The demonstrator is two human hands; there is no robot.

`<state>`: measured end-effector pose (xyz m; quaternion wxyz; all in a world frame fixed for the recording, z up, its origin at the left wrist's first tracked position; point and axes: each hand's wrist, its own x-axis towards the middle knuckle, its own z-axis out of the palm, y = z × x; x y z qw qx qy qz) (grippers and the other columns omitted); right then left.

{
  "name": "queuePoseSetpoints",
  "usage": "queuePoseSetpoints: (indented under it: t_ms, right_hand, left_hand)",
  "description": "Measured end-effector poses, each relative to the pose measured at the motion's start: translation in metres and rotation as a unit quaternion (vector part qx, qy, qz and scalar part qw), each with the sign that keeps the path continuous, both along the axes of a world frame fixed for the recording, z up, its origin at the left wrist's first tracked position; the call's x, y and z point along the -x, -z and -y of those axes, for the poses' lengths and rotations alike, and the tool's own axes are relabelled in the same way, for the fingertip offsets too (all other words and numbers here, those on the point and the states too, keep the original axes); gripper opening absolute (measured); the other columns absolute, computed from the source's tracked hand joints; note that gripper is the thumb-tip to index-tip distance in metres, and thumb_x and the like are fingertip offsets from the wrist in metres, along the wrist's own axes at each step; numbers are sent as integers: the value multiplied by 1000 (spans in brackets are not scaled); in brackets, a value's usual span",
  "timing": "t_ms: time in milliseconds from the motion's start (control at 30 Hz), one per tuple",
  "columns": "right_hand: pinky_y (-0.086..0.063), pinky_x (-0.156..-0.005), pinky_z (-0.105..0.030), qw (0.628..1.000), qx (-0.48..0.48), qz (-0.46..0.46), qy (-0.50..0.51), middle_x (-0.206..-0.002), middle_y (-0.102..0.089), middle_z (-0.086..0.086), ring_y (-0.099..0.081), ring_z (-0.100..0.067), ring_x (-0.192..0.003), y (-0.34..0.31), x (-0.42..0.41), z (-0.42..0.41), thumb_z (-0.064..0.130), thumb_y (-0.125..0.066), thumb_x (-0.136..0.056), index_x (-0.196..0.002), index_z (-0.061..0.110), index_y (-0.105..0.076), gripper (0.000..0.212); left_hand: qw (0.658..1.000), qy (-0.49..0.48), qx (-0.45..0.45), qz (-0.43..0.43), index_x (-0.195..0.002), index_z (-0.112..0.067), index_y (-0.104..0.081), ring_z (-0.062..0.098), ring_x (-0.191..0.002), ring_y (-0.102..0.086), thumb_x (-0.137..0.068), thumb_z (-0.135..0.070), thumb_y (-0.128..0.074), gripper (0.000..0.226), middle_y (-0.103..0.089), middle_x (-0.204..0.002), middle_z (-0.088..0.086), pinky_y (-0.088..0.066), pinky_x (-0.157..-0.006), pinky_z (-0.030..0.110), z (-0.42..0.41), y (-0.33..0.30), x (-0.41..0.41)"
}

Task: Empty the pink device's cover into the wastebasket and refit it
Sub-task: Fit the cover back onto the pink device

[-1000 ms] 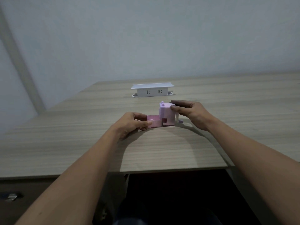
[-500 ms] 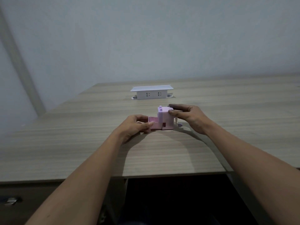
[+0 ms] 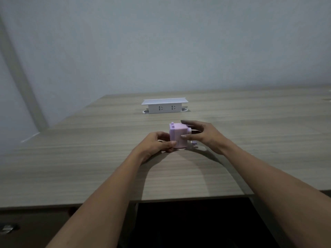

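Observation:
A small pink boxy device (image 3: pixel 177 134) stands upright on the wooden desk (image 3: pixel 89 158), a little in front of me. My right hand (image 3: pixel 202 135) grips its right side, thumb on the front face and fingers behind. My left hand (image 3: pixel 155 144) presses against the device's lower left, where the pink cover sits pushed in; almost none of the cover shows past my fingers. A small crank handle (image 3: pixel 194 143) sticks out low on the device's right. No wastebasket is in view.
A white pop-up power socket box (image 3: pixel 164 105) stands on the desk behind the device. The desk's front edge runs just below my forearms, with a dark gap under it. A metal drawer handle (image 3: pixel 8 228) shows at the lower left.
The pink cover, sticking out to the left of the device a second ago, has slid in under my left hand's push. My right hand has stayed on the device.

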<state>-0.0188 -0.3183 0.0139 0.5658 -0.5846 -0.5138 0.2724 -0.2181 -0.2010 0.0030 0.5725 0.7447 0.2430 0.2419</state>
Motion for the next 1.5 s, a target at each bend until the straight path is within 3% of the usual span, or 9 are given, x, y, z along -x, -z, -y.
queuePoseSetpoints:
  t_ms: [133,200,367,533,800,933,1100,1267,1500]
  right_hand:
    - [-64,-82,-41,1000,10,20,17,-123,-73,-5,-70,-19,-110,2,0,3,10,-87,-76,-137,16,-63,66]
    - [-63,-80,-41,1000,12,23,16,-118,-75,-8,-72,-21,-107,0,-1,0,9,-86,-78,-130,16,-67,56]
    - [-61,-83,-34,1000,8,23,-4,-112,-77,-3,-72,-9,-93,-19,-17,-18,6,-83,-80,-124,21,-68,50]
    - [-60,-86,-45,1000,-8,12,4,-114,-78,-7,-72,-15,-99,-35,-44,-51,9,-84,-80,-118,32,-71,46]
    - [-54,-66,-21,999,-17,-2,36,-107,-79,-2,-71,-14,-92,-30,-107,-120,14,-85,-79,-122,11,-74,45]
    - [-60,-85,-27,999,-21,-37,12,-118,-77,-10,-73,-24,-109,-15,-142,-153,-2,-82,-77,-126,5,-70,51]
    - [-60,-88,-32,998,-25,-63,19,-118,-77,-9,-72,-26,-112,3,-173,-186,-2,-83,-76,-129,6,-69,55]
    - [-59,-71,-22,997,-28,-73,26,-118,-75,-17,-77,-12,-92,6,-184,-201,-7,-77,-81,-131,-1,-66,51]
    - [-57,-67,-16,998,-22,-53,32,-118,-74,-23,-74,-3,-79,11,-195,-217,-6,-76,-83,-128,-6,-67,46]
  left_hand:
    - [1000,-3,1,3,-124,0,-69,16,-77,-73,-88,-13,-78,40,-79,-100,13,-60,-75,25,-3,1,-3]
    - [1000,-4,1,4,-125,0,-68,14,-75,-73,-89,-13,-77,40,-78,-99,12,-60,-74,25,-5,2,-6]
    - [1000,-11,10,6,-121,-9,-70,23,-85,-76,-89,-15,-77,34,-80,-104,10,-58,-91,50,-23,-7,-25]
    - [999,-15,-35,6,-127,-3,-66,21,-90,-75,-91,-13,-74,38,-74,-117,11,-63,-81,34,-55,-28,-56]
    - [999,-28,-37,0,-131,-3,-64,36,-106,-72,-93,-14,-73,41,-72,-121,10,-61,-91,43,-119,-32,-121]
    - [998,-38,-39,-13,-129,-4,-64,25,-89,-74,-95,-15,-71,36,-73,-117,8,-60,-71,37,-147,-22,-152]
    - [997,-41,-54,-23,-130,-6,-64,16,-79,-70,-96,-15,-68,35,-74,-109,9,-56,-70,29,-183,-8,-191]
    - [995,-41,-84,-23,-130,-1,-65,17,-81,-71,-96,-14,-68,36,-75,-116,15,-59,-81,26,-212,3,-217]
    - [999,-20,-34,-35,-134,-1,-61,18,-88,-72,-96,-13,-69,41,-73,-120,14,-61,-86,30,-237,9,-229]
